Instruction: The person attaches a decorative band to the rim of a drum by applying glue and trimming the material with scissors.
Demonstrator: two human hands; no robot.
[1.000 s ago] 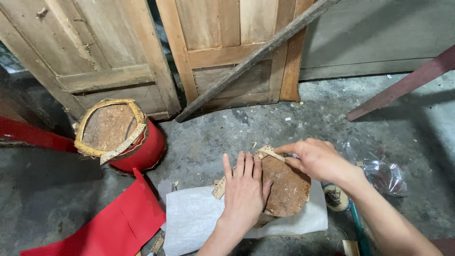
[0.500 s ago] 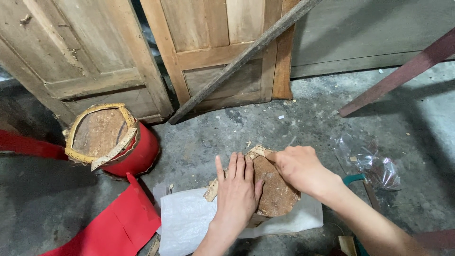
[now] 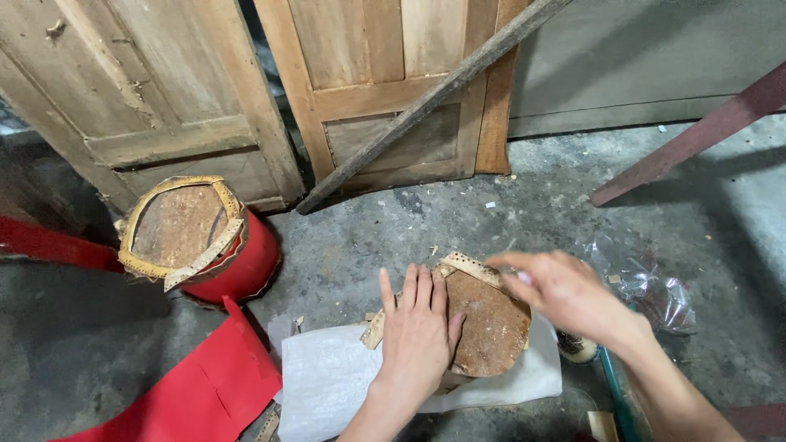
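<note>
A brown, roughly octagonal cardboard panel with a pale perforated strip along its top edge lies on a white woven sack on the concrete floor. My left hand presses flat on the panel's left side, fingers together and pointing away from me. My right hand hovers blurred just above the panel's right edge, fingers loosely spread, and I see nothing in it.
A red drum-shaped box with a brown top and pale rim stands at the left, with a red paper sheet trailing below it. Wooden doors and a leaning pole stand behind. A crumpled clear plastic bag lies at right.
My right hand has lifted off the panel's top edge and moved right, now blurred in motion. My left hand stays pressed on the panel. The view has shifted slightly.
</note>
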